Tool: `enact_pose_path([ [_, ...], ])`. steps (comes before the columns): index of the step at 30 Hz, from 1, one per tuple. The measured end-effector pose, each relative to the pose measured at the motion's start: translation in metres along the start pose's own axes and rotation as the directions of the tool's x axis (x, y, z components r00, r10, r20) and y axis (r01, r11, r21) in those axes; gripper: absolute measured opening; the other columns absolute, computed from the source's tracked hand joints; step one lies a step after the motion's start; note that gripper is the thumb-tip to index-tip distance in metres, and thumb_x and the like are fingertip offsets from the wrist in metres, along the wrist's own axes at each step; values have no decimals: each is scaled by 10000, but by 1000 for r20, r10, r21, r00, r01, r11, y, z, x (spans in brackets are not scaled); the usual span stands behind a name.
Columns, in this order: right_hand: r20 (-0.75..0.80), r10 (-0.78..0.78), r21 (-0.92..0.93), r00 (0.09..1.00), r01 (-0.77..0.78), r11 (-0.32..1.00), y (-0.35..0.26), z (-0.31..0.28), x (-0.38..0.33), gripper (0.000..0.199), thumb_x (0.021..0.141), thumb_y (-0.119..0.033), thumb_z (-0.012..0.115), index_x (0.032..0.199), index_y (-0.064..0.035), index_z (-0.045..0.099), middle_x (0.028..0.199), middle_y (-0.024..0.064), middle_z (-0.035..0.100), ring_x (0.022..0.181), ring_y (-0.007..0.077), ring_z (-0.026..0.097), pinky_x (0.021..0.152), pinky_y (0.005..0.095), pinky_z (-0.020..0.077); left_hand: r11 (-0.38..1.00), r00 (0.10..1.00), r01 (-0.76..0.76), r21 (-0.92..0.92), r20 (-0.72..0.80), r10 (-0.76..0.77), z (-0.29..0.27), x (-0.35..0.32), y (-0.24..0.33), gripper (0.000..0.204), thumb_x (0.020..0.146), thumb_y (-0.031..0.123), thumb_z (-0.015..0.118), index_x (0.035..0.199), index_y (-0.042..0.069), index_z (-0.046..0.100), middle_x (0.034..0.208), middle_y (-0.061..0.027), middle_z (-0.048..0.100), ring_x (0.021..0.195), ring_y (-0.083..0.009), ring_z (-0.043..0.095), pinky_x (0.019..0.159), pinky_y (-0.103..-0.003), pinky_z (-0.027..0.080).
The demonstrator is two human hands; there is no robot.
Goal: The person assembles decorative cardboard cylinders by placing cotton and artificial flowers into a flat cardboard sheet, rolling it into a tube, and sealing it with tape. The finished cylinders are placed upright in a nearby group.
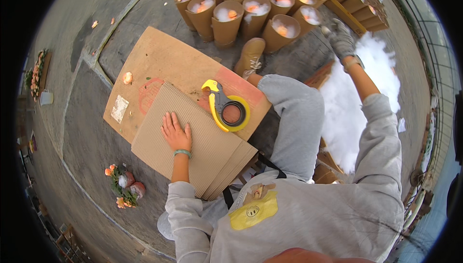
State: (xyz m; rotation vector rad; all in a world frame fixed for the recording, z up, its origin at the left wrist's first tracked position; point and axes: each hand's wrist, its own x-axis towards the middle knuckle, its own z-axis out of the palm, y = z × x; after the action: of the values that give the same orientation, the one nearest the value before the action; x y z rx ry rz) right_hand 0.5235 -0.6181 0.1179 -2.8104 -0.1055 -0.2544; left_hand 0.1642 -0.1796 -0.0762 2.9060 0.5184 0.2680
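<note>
My bare left hand (176, 132) lies flat, fingers stretched, on a stack of brown corrugated cardboard sheets (212, 154). The stack rests on a large cardboard box (164, 60) in front of me. Right of the stack, on the same box, lies a yellow and black hand-held tape dispenser (226, 106). My right hand (341, 40), in a grey glove, is reached out at the far right with thumb and fingers apart; I see nothing in it. It is above the far end of a heap of white fluffy stuffing (347, 113), close to several upright corrugated cardboard tubes (226, 24).
The tubes hold white fluff and orange flowers. More tubes (361, 10) stand behind a cardboard edge at the far right. On the floor at left lie potted orange flowers (123, 186). A loose flower (127, 78) is on the box. My shoe (251, 55) is beside the tubes.
</note>
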Motion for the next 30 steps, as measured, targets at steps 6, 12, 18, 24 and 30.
enact_pose_path([
  [6,440,436,-352,785,-297,888,136,-42,-150,1068,611,-500,770,1432,-116,205,1426,283,215,1294,436,283,1082,391,271,986,991,99,-131,105,-86,-17,13,-2,660,859,317,545,1382,11,282,1419,-194,308,1306,-363,284,1062,-472,242],
  [12,274,355,-455,894,-204,867,187,-21,-160,620,810,-390,616,1331,-119,415,1294,166,486,1163,322,483,969,384,405,939,980,192,-287,1,-200,-42,-18,13,593,911,309,478,1367,-25,301,1384,-216,352,1268,-368,340,1045,-438,285],
  [18,-110,265,180,958,-242,953,190,-70,-100,441,852,-403,567,1094,-38,617,1024,184,643,978,287,602,873,346,440,909,964,262,-324,44,-262,-60,-68,-14,587,934,347,424,1362,-36,305,1369,-216,371,1254,-372,358,1033,-443,301],
  [24,-243,368,767,898,-54,640,206,-161,-55,464,827,-423,607,1095,-45,612,964,65,625,841,178,530,791,283,428,939,953,277,-203,-66,-295,-58,-88,-24,604,926,371,434,1356,-37,316,1346,-220,398,1235,-384,373,1016,-457,313],
  [30,18,199,-254,980,-188,949,209,-156,-136,510,821,-421,581,1161,-42,557,1078,125,590,970,233,531,878,323,415,968,956,185,-168,-199,-217,-28,-95,7,607,926,391,428,1354,-26,326,1346,-216,401,1233,-374,376,1024,-465,290],
])
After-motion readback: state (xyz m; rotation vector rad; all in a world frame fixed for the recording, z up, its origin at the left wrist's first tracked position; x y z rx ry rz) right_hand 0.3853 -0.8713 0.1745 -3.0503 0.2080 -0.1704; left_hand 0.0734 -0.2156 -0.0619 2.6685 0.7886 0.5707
